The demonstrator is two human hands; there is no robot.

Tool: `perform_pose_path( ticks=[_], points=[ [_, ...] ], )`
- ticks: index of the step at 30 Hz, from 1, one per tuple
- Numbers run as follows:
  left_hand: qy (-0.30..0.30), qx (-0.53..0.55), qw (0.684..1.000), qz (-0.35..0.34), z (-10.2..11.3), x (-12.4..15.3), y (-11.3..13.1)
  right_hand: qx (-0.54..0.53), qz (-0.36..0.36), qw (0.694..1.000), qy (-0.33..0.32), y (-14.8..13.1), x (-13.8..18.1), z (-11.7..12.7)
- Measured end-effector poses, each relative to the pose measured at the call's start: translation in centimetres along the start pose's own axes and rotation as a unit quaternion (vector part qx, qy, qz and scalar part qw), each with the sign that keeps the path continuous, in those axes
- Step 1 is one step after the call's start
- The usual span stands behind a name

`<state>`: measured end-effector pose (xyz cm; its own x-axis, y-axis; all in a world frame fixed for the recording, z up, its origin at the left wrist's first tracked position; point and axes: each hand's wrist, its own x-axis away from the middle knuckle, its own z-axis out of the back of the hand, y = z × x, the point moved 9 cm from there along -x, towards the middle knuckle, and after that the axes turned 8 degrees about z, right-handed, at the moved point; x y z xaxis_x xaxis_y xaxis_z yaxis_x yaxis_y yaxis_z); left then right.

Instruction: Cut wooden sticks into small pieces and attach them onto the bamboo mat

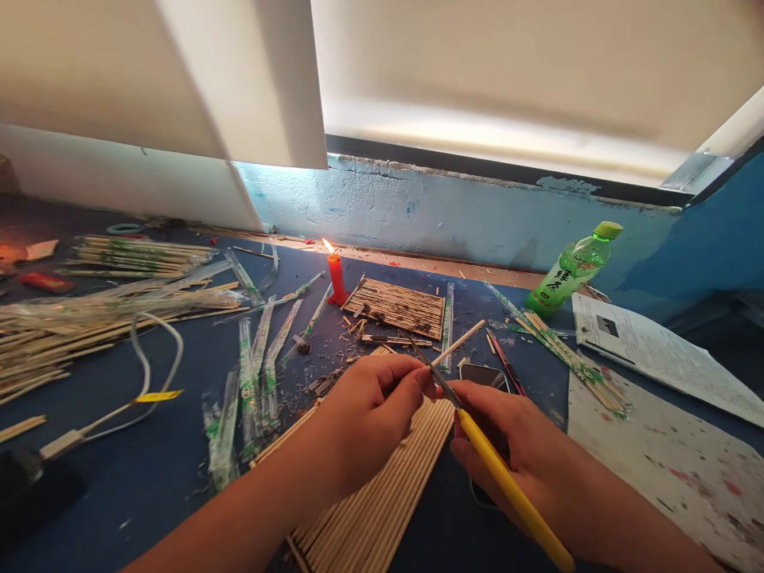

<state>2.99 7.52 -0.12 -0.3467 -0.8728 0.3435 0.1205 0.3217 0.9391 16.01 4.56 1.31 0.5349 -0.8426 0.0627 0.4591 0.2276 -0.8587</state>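
Note:
My left hand (382, 406) pinches a thin wooden stick (459, 342), like a chopstick, which points up and to the right. In my right hand (513, 446) is a yellow-handled tool (507, 485) with a narrow metal blade. The blade crosses the stick close to my left fingertips; whether it cuts in cannot be made out. Below both hands lies a panel of wooden sticks (376, 501) set side by side, partly covered by my left hand and forearm. A smaller stick panel (397, 306) with dark marks lies farther back.
A lit red candle (337, 278) stands behind the hands. Torn chopstick wrappers (247, 374) and shavings litter the table. Stick bundles (143, 255) and a white cable (140, 374) lie left. At right are a green bottle (567, 274), papers (656, 350) and a phone (483, 378).

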Motion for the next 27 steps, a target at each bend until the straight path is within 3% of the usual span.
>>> perform_pose_path(
  ticks=[8, 16, 27],
  points=[
    [-0.038, 0.073, 0.997, 0.013, -0.5, -0.5, -0.2, 0.013, 0.007, 1.000, -0.002, 0.2, -0.1, 0.1],
    [-0.079, 0.138, 0.980, 0.119, -1.4, -0.1, -0.8, 0.023, 0.002, 0.999, -0.035, 0.0, 0.5, 0.1],
    [-0.117, 0.175, 0.972, 0.101, -1.6, 0.0, -0.7, 0.005, 0.020, 0.999, -0.028, -0.3, 0.2, 0.0]
  ],
)
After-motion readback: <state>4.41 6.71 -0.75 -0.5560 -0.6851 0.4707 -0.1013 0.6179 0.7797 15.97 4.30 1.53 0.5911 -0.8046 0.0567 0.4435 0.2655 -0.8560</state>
